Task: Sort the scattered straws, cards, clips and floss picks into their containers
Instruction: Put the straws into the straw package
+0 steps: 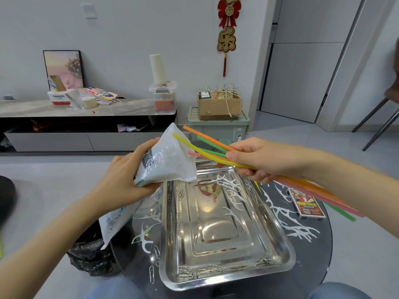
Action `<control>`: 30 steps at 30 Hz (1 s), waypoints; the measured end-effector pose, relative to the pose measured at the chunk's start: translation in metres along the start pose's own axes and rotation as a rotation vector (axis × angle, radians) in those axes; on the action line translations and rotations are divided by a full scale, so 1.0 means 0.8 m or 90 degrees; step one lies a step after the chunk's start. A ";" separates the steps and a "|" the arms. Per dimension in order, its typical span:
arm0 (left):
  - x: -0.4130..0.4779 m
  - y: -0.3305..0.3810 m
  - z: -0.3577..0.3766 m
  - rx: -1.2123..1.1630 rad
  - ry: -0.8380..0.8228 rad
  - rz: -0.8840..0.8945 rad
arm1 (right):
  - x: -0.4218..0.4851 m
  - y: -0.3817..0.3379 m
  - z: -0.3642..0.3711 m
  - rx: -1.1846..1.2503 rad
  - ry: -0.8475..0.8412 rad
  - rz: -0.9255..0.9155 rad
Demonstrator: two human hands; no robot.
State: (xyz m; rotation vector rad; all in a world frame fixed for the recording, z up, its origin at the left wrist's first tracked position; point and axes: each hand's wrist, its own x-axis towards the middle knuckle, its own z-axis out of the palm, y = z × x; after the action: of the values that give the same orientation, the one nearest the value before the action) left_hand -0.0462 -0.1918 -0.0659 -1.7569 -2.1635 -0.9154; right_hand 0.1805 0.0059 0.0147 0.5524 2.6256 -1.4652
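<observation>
My right hand (262,158) grips a bundle of coloured straws (208,145), orange, green, yellow and pink, above the far end of a steel tray (280,240). Their tips point left at the mouth of a clear plastic bag (170,158), which my left hand (127,175) holds up; the yellow straw's tip touches the bag's opening. White floss picks (233,190) lie in the tray and on the dark round table (319,244). Paper clips (200,271) lie along the tray's near wall and on the table at the left. A card box (306,203) rests at the table's right.
A second printed plastic pouch (114,221) hangs below my left wrist over the table's left edge. A black bin bag (90,255) sits on the floor at the left. A low cabinet, a green crate with a cardboard box, and chair legs stand farther back.
</observation>
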 end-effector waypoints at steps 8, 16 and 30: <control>-0.002 -0.004 0.000 -0.010 -0.001 0.001 | -0.003 0.010 -0.005 -0.001 -0.007 0.026; -0.001 -0.006 0.005 0.071 -0.010 0.026 | -0.003 -0.008 0.001 -0.110 0.016 -0.012; -0.005 0.001 0.002 0.144 0.002 0.050 | 0.005 -0.035 -0.020 -0.048 -0.192 0.116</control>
State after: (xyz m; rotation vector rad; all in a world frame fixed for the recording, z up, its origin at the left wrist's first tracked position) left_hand -0.0437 -0.1939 -0.0692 -1.7138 -2.0864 -0.6273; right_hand 0.1687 0.0067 0.0451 0.5035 2.3213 -1.2777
